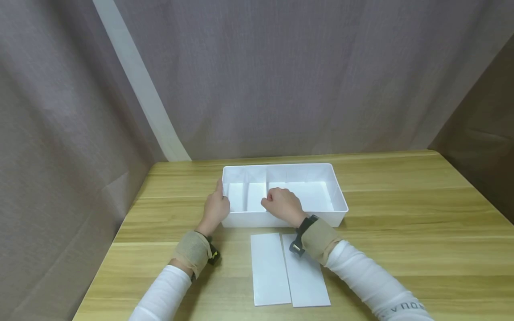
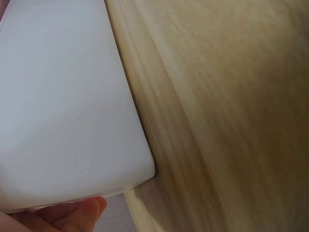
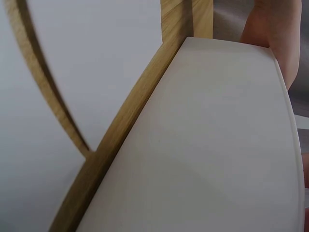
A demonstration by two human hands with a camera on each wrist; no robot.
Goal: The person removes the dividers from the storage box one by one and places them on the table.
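A white storage box (image 1: pixel 281 219) with upright dividers inside stands on the wooden table. My left hand (image 1: pixel 216 206) grips its left end wall near the front corner, thumb over the rim, one finger pointing along the outside. Curled fingertips (image 2: pixel 89 212) show beside the box's end in the left wrist view. Reaching over the front wall, my right hand (image 1: pixel 285 205) has its fingers bent and pinches the right-hand divider (image 1: pixel 266 178); its fingertips are partly hidden. Another divider (image 1: pixel 245 191) stands to the left.
Two flat white panels (image 1: pixel 270 272) lie side by side on the table (image 1: pixel 401 232) in front of the box, the right one (image 1: pixel 307 281) partly under my right wrist. Grey curtains (image 1: pixel 281 80) hang behind the table's back edge and along the left.
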